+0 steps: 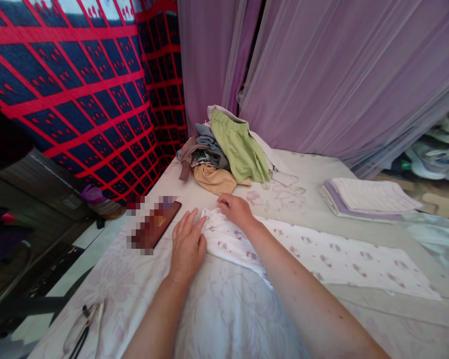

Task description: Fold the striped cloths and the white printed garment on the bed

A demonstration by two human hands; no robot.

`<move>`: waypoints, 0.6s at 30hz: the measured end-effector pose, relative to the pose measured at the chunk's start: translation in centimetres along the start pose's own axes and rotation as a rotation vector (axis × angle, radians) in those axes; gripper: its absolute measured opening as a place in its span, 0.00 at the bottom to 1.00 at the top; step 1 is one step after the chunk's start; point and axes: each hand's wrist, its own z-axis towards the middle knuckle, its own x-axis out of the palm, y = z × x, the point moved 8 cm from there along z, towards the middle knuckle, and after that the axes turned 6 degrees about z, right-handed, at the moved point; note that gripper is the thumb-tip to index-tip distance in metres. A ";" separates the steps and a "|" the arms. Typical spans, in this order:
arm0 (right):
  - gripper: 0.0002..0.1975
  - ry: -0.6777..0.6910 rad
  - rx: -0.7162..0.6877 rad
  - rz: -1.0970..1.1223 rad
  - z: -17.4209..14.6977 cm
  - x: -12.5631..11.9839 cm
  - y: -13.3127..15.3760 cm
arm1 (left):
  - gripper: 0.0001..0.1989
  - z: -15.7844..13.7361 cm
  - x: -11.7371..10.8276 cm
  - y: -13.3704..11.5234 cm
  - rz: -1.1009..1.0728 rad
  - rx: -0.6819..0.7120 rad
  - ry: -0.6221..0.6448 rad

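Note:
A pair of white pants (329, 252) with small printed figures lies in a long, narrow strip across the bed, one end near my hands and the other stretching right. My left hand (188, 244) is open, its fingers spread on the sheet and touching the left end of the pants. Over the far edge of that same end, my right hand (236, 213) is closed, thumb and fingers pinched at the cloth. Its palm and forearm cover part of the fabric.
Behind my hands is a heap of clothes with green shorts (239, 144) on top. A dark red booklet (159, 227), partly blurred, lies left. Folded cloths (370, 197) are stacked right. Glasses (84, 329) rest at the near left edge. Purple curtains (303, 75) hang behind.

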 end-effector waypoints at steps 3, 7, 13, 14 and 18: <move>0.14 -0.166 -0.100 -0.025 -2.0 -2.7 1.4 | 0.26 -0.1 -0.1 -1.6 0.069 0.120 0.022; 0.16 -0.014 -0.262 -0.052 -6.4 -1.7 2.5 | 0.21 -0.5 1.5 -2.6 0.084 0.208 0.212; 0.23 0.153 -0.224 -0.183 -8.7 1.3 0.0 | 0.21 -0.8 2.4 -2.0 0.127 0.133 0.230; 0.25 0.169 -0.203 -0.199 -8.5 1.6 -0.5 | 0.21 -0.8 2.4 -2.0 0.120 0.133 0.223; 0.27 0.212 -0.170 -0.226 -8.2 2.2 -0.9 | 0.23 -0.4 2.0 -1.4 0.058 0.097 0.195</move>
